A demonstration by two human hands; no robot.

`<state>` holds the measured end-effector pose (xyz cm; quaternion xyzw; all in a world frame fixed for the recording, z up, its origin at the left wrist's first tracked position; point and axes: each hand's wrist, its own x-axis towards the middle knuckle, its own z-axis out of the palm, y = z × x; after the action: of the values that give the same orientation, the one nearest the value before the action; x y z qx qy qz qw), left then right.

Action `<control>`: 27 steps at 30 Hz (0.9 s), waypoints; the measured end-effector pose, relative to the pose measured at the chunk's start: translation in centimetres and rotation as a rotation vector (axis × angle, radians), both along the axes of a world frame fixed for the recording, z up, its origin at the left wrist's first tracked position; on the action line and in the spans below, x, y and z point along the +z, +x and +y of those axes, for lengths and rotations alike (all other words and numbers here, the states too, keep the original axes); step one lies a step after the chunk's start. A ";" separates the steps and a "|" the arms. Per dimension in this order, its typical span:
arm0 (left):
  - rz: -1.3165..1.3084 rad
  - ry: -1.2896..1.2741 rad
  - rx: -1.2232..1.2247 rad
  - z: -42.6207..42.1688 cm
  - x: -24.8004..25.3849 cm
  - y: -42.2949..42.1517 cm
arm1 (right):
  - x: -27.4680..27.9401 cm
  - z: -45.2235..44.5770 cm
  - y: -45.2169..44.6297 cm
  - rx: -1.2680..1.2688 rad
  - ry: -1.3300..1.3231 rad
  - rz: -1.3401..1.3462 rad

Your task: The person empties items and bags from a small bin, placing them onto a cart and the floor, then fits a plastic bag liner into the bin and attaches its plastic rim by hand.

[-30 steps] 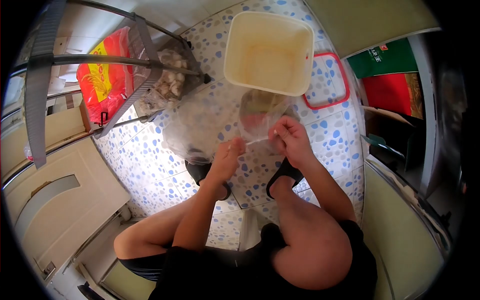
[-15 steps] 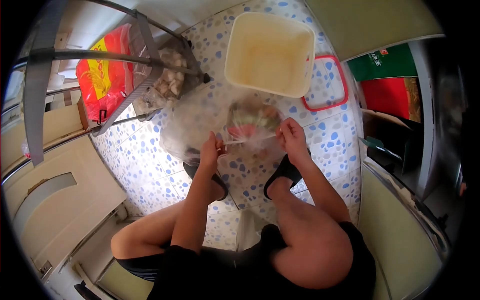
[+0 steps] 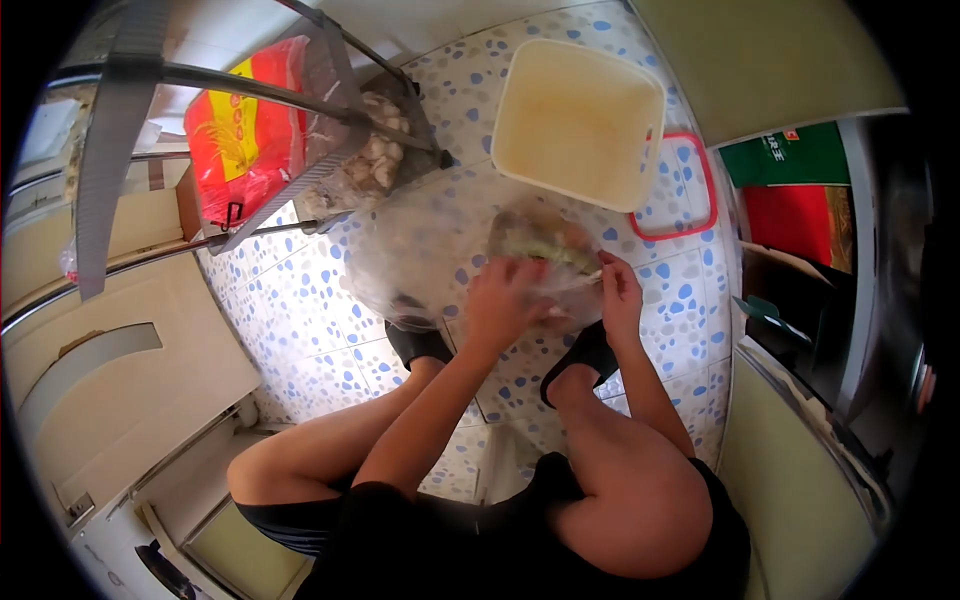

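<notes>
- Slippers [image 3: 415,345], dark, on the person's feet, stand on the patterned floor [image 3: 300,310], one either side of the work.
- Right hand [image 3: 621,290]: thumb and fingertips brought together on the gathered edge of a clear bag [image 3: 572,262], at its right side.
- Left hand [image 3: 503,300]: fingers curled and lowered at the bag's near left side. Motion blur is noted; whether they pinch the film or only press on it cannot be told.
- Clear bag lies on the floor between and just beyond the feet, in front of the tub. Green and pinkish contents show through the film; their kind cannot be determined.
- Step in hand, as judged: working the bag's film at its edge with both hands. The next move appears to call for a steady right pinch and a definite left purchase on the film.
- Cloudy plastic film [image 3: 405,265] spreads over the floor to the left of the clear bag.
- Cream tub [image 3: 580,125] is beyond the bag; a red-rimmed lid [image 3: 713,200] lies beside it, to the right.
- Rack [image 3: 130,150], far left, carries a red-and-yellow packet [image 3: 250,140] and a bag of pale lumps [image 3: 378,150].
</notes>
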<state>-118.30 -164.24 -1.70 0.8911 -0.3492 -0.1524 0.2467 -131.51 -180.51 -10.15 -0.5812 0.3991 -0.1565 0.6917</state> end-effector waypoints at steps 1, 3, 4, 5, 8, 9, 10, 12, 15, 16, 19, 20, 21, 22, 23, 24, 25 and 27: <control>-0.029 -0.029 -0.039 -0.4 -0.9 -0.1 | -0.3 -0.1 0.1 -0.005 -0.015 -0.010; -0.098 -0.025 -0.134 -0.3 -2.6 -0.3 | -0.7 -0.3 0.0 -0.016 -0.044 -0.026; -0.141 0.004 -0.191 -0.3 -3.2 -0.2 | -0.6 -0.6 0.1 -0.016 -0.025 -0.009; -0.184 0.033 -0.249 -0.1 -3.7 -0.1 | -0.5 -0.9 0.1 -0.016 -0.007 0.009; -0.212 -0.135 -0.276 0.1 -1.2 0.8 | 0.6 -0.7 0.0 0.050 0.080 0.019; -0.172 -0.157 -0.321 0.8 -0.6 1.4 | 1.2 -0.7 0.1 0.084 0.111 0.011; -0.134 -0.179 -0.364 2.0 0.1 2.2 | 2.5 -0.4 0.4 0.134 0.112 0.024; -0.094 -0.192 -0.425 4.1 2.6 4.1 | 5.3 0.5 1.4 0.237 0.116 0.046; -0.074 -0.099 -0.421 7.3 10.4 5.9 | 11.1 1.9 3.8 0.450 0.132 -0.038; -0.082 -0.036 -0.389 8.6 12.5 6.5 | 13.1 2.2 5.0 0.520 0.185 -0.054; -0.182 -0.063 -0.237 11.6 18.2 8.2 | 17.5 4.0 8.7 0.728 0.310 -0.080; -0.098 -0.013 -0.159 12.7 20.0 8.7 | 18.4 4.8 10.2 0.796 0.319 -0.078; -0.101 -0.029 -0.135 14.0 20.4 9.5 | 19.1 5.8 11.6 0.863 0.329 -0.073; -0.104 -0.044 -0.112 15.3 20.7 10.3 | 19.5 7.3 13.1 0.860 0.373 -0.078; 0.014 0.042 -0.038 17.5 20.5 10.5 | 19.5 9.3 14.4 0.858 0.423 -0.078; 0.007 0.081 -0.020 19.1 20.7 11.1 | 19.4 11.3 15.9 0.856 0.469 -0.080; 0.000 0.117 -0.004 20.7 20.6 12.1 | 18.8 13.3 17.5 0.918 0.418 -0.104; 0.044 0.067 -0.043 25.0 19.4 14.4 | 17.4 17.7 19.3 0.948 0.408 -0.093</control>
<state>-103.86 -139.21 17.67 0.8875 -0.3577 -0.1888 0.2207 -112.20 -162.82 7.26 -0.5439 0.0829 0.2295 0.8029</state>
